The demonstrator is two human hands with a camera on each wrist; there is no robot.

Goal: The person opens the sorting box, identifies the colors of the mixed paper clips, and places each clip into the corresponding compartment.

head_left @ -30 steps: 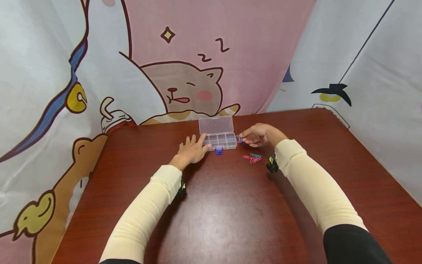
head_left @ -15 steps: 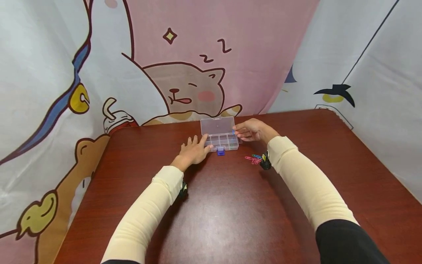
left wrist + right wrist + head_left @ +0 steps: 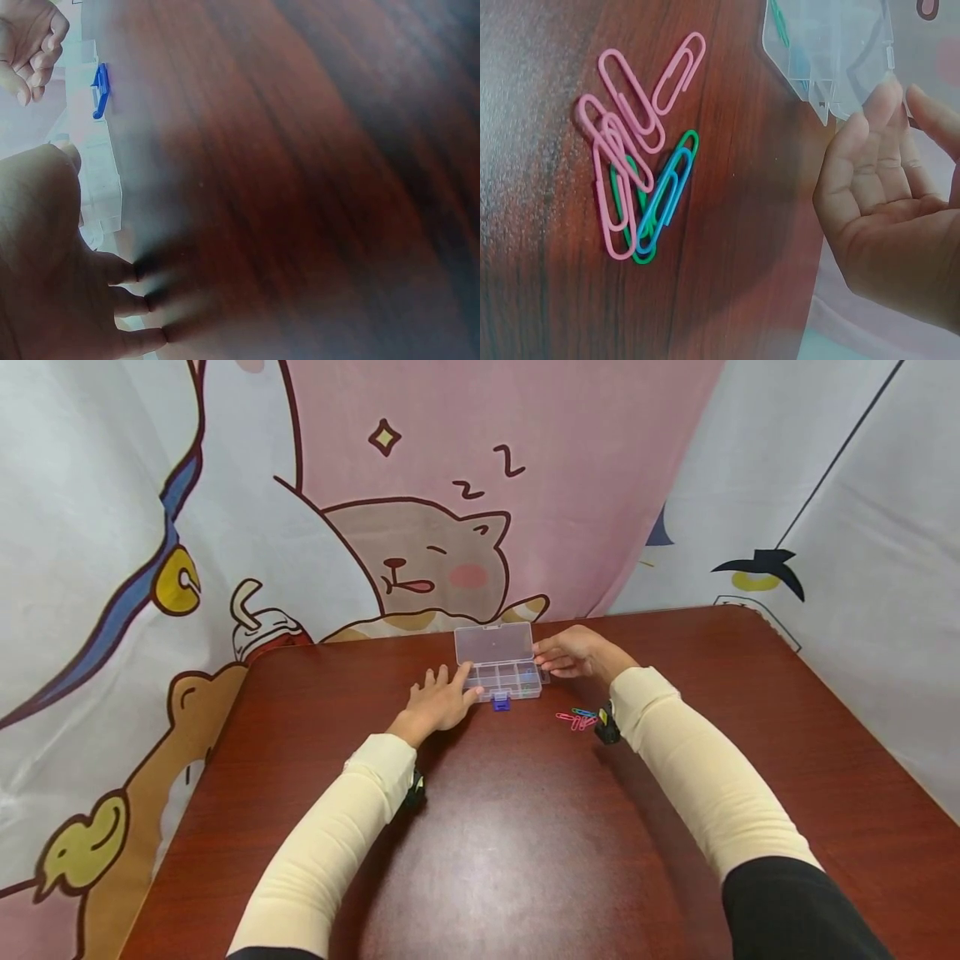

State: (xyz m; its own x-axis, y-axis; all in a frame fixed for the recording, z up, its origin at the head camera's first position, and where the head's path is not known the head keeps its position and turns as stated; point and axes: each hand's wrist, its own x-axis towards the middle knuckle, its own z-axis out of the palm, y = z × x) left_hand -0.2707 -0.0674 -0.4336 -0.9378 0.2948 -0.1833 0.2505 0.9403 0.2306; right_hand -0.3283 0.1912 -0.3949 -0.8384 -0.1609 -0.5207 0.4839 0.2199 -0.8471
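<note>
step in hand looks like loading paper clips into the clear divided box [image 3: 517, 697], seemingly sorted by colour. right hand [image 3: 579, 655] is at the box's right end by the raised lid [image 3: 493, 645]; fingers loosely curled, thumb apart from fingertips, nothing visible in its hold. whether it touches the lid, can't tell. left hand [image 3: 437, 702] is at the box's left end, fingers spread, thumb and index against the box, likely just steadying it; no grip.

next move probably calls for the right hand to reach the loose pile, front-right of the box, and pinch one clip. they overlap, so snagging is a risk.

box contents: blue [image 3: 528, 677] shows in the rear cell at the right end, green [image 3: 780, 24] in front of it; counts unreadable. left-end cells partly hidden by the left hand. blue latch [image 3: 501, 702] hangs at the box's front middle.

pile off the box: several pink clips [image 3: 631, 202], a blue clip [image 3: 660, 193], green clip [image 3: 696, 140] partly under the blue one; green count unclear.
</note>
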